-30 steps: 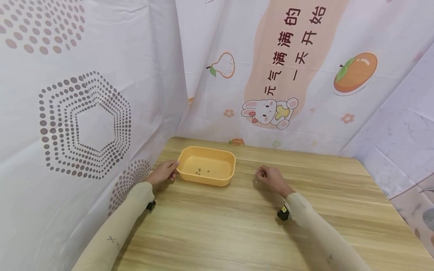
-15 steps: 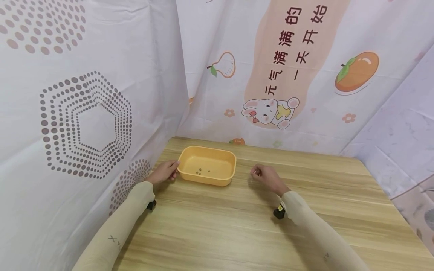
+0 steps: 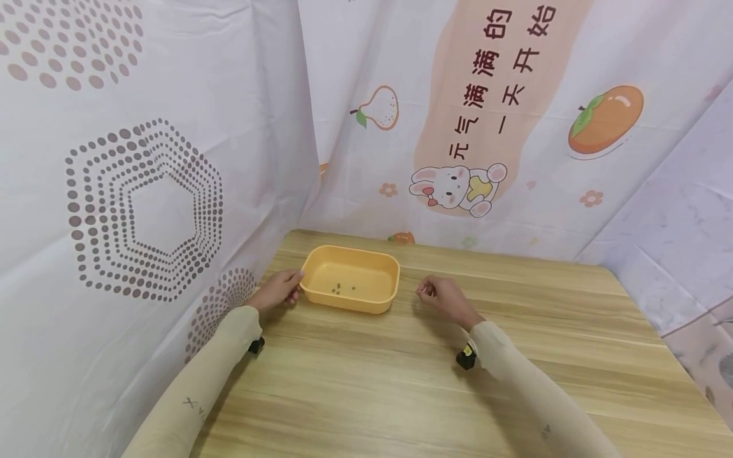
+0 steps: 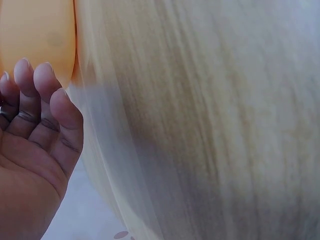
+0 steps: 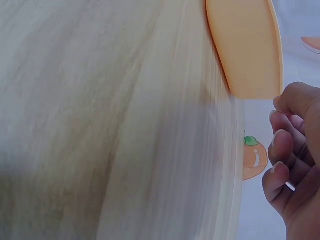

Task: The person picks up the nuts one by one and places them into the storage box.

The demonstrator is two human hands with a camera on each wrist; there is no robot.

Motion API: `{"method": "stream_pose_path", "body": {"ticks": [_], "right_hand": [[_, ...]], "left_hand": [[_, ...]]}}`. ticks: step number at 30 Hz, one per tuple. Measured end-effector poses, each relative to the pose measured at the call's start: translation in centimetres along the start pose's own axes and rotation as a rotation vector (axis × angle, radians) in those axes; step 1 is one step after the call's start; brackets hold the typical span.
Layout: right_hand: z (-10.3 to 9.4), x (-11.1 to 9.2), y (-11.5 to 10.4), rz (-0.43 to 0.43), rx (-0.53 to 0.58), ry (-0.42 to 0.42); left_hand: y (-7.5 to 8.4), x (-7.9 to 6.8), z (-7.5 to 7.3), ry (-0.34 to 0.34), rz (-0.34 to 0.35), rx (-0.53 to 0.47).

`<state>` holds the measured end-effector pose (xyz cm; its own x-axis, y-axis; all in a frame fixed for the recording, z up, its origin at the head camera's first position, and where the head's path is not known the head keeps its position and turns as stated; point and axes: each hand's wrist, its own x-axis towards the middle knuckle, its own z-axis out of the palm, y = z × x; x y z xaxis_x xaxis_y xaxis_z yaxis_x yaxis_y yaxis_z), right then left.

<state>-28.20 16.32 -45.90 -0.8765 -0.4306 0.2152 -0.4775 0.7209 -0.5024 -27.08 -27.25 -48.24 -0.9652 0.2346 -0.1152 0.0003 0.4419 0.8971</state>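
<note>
A yellow rectangular plastic basin (image 3: pixel 350 305) stands on the wooden table toward its back left. Several tiny dark greenish pieces (image 3: pixel 338 288) lie on its floor, too small to name. My left hand (image 3: pixel 276 291) grips the basin's left end, thumb at the rim; in the left wrist view its bent fingers (image 4: pixel 44 80) rest against the outer wall. To the right of the basin is my right hand (image 3: pixel 446 299), apart from it, thumb and forefinger brought together and the other fingers curled. I cannot tell whether something tiny sits between those fingertips.
The wood-grain table (image 3: pixel 366 381) reaches back to a printed curtain (image 3: pixel 366 210) with a rabbit and fruit. On the left a white dotted curtain (image 3: pixel 275 159) hangs close beside my left arm. Each wrist carries a small black camera (image 3: pixel 466 357).
My right hand has moved left toward the basin, its fingertips still together. The left hand keeps its grip on the basin, and the pieces inside have not moved.
</note>
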Motion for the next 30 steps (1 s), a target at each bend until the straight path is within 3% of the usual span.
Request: {"method": "stream_pose_path", "body": {"ticks": [17,30], "right_hand": [[0.7,0.6,-1.1,-0.050,0.025,-0.019],[1.1,1.1,-2.6,-0.036,0.037,-0.041]], "left_hand": [[-0.4,0.2,-0.1,-0.002,0.001,0.014],[-0.2,0.1,0.0,0.002,-0.001,0.003]]}}
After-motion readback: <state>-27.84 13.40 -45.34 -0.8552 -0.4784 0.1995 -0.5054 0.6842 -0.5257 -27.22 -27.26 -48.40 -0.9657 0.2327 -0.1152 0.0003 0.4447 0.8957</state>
